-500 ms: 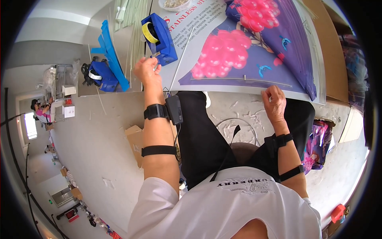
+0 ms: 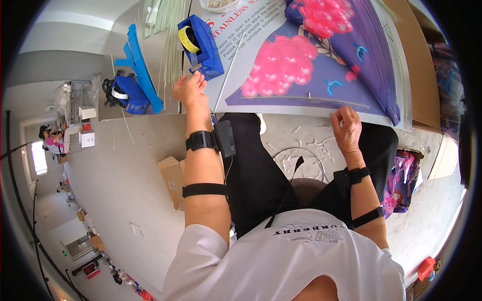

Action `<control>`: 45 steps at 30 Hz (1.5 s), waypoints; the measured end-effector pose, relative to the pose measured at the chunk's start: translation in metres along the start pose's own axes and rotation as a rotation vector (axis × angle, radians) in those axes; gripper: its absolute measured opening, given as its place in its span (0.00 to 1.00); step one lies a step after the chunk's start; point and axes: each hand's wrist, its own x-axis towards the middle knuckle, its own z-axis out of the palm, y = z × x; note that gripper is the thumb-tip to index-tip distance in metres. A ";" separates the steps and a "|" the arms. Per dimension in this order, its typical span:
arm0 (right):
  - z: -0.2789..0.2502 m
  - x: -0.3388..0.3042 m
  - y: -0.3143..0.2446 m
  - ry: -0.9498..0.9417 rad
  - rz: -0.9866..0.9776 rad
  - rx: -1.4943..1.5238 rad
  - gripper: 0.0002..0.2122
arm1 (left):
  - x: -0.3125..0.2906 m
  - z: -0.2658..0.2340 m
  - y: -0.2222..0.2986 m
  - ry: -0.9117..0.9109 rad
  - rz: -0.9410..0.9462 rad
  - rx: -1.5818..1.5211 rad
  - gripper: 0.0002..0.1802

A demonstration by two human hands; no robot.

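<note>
At the front lip of the blue tape dispenser (image 2: pixel 211 65), my left hand (image 2: pixel 191 93) is closed in a pinch. Its fingertips are on the end of the clear tape (image 2: pixel 195 58) drawn from the yellow-cored roll, and they hide the end itself. My right hand (image 2: pixel 346 131) rests at the table's near edge, fingers loosely bent and a little apart, with nothing visible in them. Between the hands lies a purple plastic film (image 2: pixel 236 100) printed with pink balloon clusters. A thin straight rod (image 2: pixel 281 97) with a small upright piece at its middle lies along the film's near edge.
Left of the dispenser are a bundle of thin pale rods (image 2: pixel 173 50), a blue strip (image 2: pixel 140 70) and a second blue dispenser (image 2: pixel 131 98). A white bowl (image 2: pixel 221 5) stands at the far side. Cardboard (image 2: pixel 424 75) borders the right; an open carton (image 2: pixel 173 180) sits on the floor.
My left hand has shifted slightly to the right and up, its fingertips now closer together at the dispenser's lip. My right hand has stayed almost still.
</note>
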 end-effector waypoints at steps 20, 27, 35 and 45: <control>0.001 0.000 0.003 0.052 0.010 0.098 0.08 | -0.150 0.043 -0.048 -0.483 -0.362 -0.121 0.15; -0.004 0.001 0.003 0.014 0.107 0.104 0.08 | -0.192 0.070 -0.083 -0.659 -0.459 -0.021 0.16; -0.008 0.003 -0.001 -0.033 0.187 0.099 0.08 | -0.197 0.074 -0.085 -0.655 -0.429 0.075 0.11; -0.007 0.011 -0.005 -0.063 0.240 0.149 0.09 | -0.193 0.074 -0.093 -0.683 -0.408 0.084 0.05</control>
